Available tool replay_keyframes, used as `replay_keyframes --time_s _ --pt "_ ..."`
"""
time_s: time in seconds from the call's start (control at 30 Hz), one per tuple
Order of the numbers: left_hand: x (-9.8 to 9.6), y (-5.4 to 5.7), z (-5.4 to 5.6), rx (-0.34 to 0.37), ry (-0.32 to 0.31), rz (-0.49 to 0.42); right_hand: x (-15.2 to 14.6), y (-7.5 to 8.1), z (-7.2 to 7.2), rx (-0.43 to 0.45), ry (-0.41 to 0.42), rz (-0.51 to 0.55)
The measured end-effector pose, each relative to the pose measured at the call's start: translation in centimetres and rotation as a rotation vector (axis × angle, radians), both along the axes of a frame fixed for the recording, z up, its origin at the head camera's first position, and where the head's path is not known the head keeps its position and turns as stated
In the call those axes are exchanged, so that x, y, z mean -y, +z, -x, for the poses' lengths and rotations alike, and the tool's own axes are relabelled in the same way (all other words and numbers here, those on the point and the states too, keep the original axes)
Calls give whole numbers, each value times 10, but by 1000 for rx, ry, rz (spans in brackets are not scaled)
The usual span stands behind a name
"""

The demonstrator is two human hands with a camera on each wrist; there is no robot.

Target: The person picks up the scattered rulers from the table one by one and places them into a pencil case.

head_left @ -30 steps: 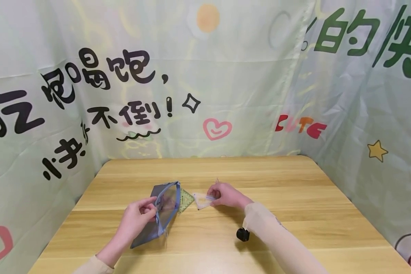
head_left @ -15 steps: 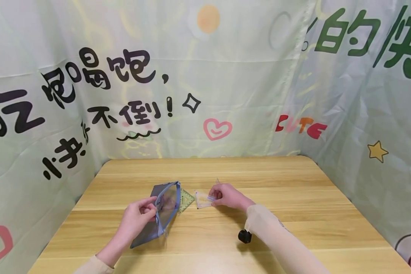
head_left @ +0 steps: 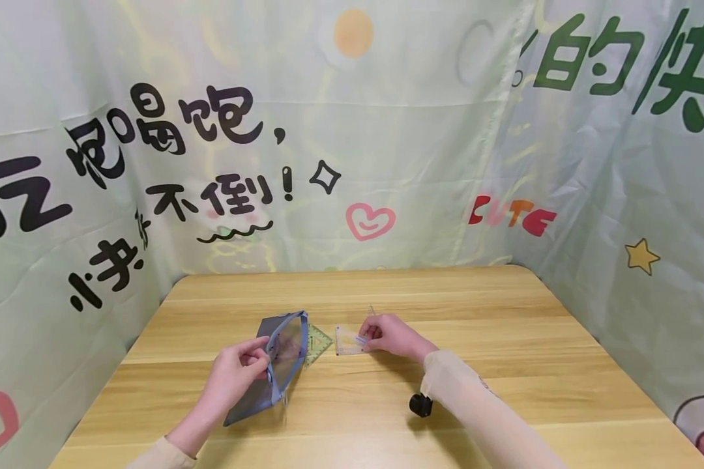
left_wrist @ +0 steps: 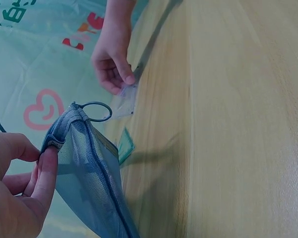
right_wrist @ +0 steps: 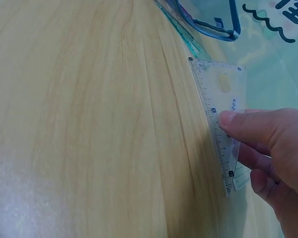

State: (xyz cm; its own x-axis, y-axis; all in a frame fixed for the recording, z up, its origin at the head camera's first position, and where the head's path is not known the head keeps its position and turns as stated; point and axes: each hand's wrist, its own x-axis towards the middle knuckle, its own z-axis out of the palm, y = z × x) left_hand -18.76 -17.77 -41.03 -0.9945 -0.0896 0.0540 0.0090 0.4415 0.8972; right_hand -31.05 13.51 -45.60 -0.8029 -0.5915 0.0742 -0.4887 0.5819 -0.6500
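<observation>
The two hands are apart, each gripping something over the middle of the table (head_left: 475,296). The left hand (head_left: 234,371) pinches the rim of a blue mesh pouch (head_left: 287,358) between thumb and fingers, left of the middle of the table. The pouch is tilted, its zip-edged mouth gaping toward the table's right edge, and small marked items show faintly through the mesh.

Just beside the mouth is a green set square (head_left: 318,343), one corner pointing toward the right edge; whether it touches the pouch is hard to tell. Farther right, the right hand (head_left: 392,335) pinches a clear set square (right_wrist: 219,101) with dark scale marks, thumb on top and fingers beneath. It lies near the green one, apart from it; I cannot tell whether it touches the table. A black wrist camera (head_left: 420,405) hangs beneath the right sleeve (head_left: 481,404). Printed cloth (head_left: 422,150) hangs behind the table's far edge.
</observation>
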Motion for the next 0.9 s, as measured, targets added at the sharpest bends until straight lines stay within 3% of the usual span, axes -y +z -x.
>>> replay_keyframes --time_s 0.53,0.9 --pt "1 0 1 -1 -7 -15 -1 2 -1 11 -34 -32" --pt "1 0 1 0 -8 -20 0 5 -6 40 -34 27"
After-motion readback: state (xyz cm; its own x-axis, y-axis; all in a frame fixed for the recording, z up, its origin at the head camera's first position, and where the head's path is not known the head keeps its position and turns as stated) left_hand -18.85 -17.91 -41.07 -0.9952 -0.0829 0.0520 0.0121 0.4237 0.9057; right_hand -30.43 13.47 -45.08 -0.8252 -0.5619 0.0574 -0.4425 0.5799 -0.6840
